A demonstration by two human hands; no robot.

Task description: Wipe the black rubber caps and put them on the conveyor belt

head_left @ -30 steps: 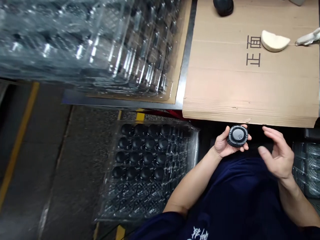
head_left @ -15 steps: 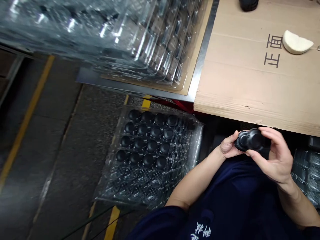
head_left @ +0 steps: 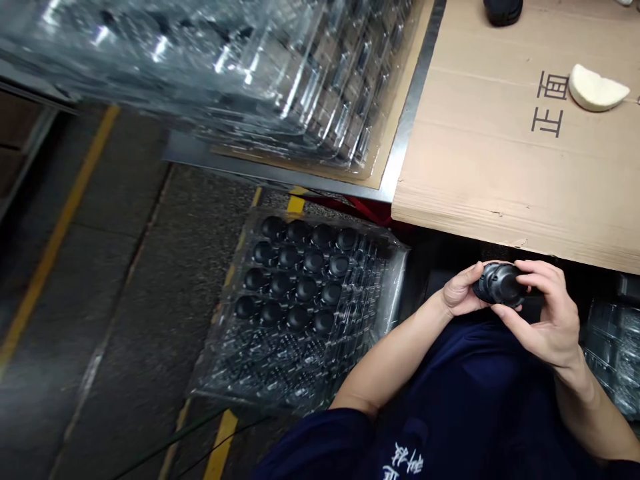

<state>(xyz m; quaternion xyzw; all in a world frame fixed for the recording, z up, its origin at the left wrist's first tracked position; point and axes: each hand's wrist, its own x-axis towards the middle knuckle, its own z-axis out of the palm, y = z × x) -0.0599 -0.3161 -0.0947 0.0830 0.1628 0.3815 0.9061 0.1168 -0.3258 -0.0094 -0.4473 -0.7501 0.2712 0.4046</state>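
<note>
In front of my dark blue shirt, both hands are closed on black round parts. My left hand grips a black ring-like piece with small holes or knobs along its edge. With thumb and fingertips, my right hand holds a smooth black domed cap. The cap overlaps the ring-like piece; whether they are joined cannot be told. To the left and lower, a clear plastic tray carries rows of similar black domed parts.
A cardboard-covered table stands ahead, bearing a cream half-round sponge and a black object. Stacked clear trays fill the upper left. More clear trays lie at the right. Yellow lines mark the floor.
The two black parts have come closer together and overlap more. My right hand has shifted slightly left. The view has moved a little.
</note>
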